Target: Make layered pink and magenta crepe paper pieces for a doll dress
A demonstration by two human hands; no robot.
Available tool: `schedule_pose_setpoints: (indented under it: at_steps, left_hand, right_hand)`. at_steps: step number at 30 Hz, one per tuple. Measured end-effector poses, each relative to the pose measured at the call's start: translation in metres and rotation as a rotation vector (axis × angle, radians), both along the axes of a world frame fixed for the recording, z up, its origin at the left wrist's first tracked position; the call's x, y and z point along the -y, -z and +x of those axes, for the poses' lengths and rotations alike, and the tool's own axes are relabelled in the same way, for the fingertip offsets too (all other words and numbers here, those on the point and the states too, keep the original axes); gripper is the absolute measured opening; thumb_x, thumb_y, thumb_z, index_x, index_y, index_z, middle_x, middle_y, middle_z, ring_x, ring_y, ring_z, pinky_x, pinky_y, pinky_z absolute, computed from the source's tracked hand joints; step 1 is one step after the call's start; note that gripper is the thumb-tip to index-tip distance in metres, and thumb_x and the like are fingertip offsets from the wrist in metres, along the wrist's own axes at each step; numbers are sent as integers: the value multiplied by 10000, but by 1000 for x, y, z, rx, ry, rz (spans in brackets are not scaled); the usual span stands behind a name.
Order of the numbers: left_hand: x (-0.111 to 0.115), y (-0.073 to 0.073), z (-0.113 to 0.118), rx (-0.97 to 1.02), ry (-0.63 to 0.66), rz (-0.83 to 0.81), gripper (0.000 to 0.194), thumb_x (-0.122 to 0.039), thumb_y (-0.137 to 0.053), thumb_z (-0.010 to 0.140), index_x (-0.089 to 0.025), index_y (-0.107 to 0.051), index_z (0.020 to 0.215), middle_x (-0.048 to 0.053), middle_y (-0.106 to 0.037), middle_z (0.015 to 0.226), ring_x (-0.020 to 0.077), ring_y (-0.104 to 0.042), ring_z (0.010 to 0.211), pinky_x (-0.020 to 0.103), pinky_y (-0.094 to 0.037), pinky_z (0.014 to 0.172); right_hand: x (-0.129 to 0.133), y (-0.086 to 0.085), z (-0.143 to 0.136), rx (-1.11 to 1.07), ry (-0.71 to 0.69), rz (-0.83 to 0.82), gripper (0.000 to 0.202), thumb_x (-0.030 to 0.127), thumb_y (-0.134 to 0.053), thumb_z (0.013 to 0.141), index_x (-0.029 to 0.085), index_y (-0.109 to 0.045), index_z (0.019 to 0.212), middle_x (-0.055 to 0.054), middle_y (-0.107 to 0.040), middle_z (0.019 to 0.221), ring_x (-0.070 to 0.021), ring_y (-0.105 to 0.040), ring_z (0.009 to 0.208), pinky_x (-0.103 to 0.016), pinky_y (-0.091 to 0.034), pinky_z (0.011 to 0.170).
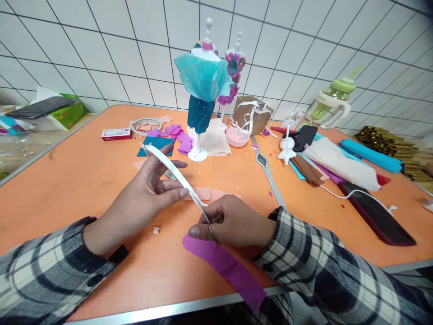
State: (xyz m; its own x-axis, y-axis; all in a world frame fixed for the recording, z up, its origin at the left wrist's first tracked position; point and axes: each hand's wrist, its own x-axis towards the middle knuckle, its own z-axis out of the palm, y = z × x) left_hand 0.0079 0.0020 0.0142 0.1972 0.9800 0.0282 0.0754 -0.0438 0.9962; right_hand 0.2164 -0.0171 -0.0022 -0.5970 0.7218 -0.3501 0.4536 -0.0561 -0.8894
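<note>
My left hand (142, 189) pinches a narrow white strip (172, 169), which looks like ribbon or folded paper, between thumb and fingers. It runs slantwise from the upper left down toward my right hand (237, 221). That hand is closed on small metal scissors (204, 214), their blades at the strip's lower end. A purple crepe paper strip (223, 266) lies below the right hand and hangs over the table's front edge. Behind the hands stands a small white dress form (198, 155) in a light teal paper ruffle (204, 76) and a dark teal skirt (200, 115).
Flat pink paper (201, 194) lies behind the strip, with a tape roll (146, 126) and red-white box (117, 134) farther left. A pink bowl (237, 137), paper bag (253, 115), green-lidded bottle (333, 101), crepe rolls (345, 162) and phone (375, 212) occupy the right.
</note>
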Motion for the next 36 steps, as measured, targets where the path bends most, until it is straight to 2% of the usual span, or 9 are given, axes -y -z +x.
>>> schedule_pose_setpoints:
  at_steps: [8, 13, 24, 36]
  left_hand:
    - [2, -1, 1, -30, -7, -10, 864, -332, -836, 724, -334, -397, 1468, 74, -542, 1282, 177, -715, 815, 367, -620, 768]
    - [2, -1, 1, -31, -31, -19, 896, -309, -824, 726, -343, -370, 1497, 78, -550, 1280, 179, -716, 818, 371, -623, 776]
    - [1, 0, 1, -19, -51, -11, 923, -299, -839, 706, -358, -379, 1504, 82, -569, 1283, 200, -724, 814, 378, -630, 769]
    - [0, 0, 1, -48, -38, -25, 919, -316, -820, 725, -364, -346, 1511, 70, -546, 1300, 173, -708, 800, 370, -617, 779]
  right_hand:
    - [1, -6, -1, 6, -21, 24, 507, 632, -750, 749, 161, -599, 637, 57, -436, 575, -83, -392, 564, -247, -290, 538]
    - [0, -4, -1, 3, -7, 16, 526, 656, -752, 729, 164, -596, 630, 61, -411, 547, -83, -371, 543, -246, -273, 504]
    - [-1, -1, -1, -13, -3, 35, 505, 635, -773, 730, 158, -639, 631, 48, -549, 540, -80, -473, 525, -217, -355, 509]
    - [0, -3, -1, 1, 4, -7, 485, 614, -779, 743, 166, -641, 619, 47, -583, 535, -85, -501, 518, -228, -366, 519]
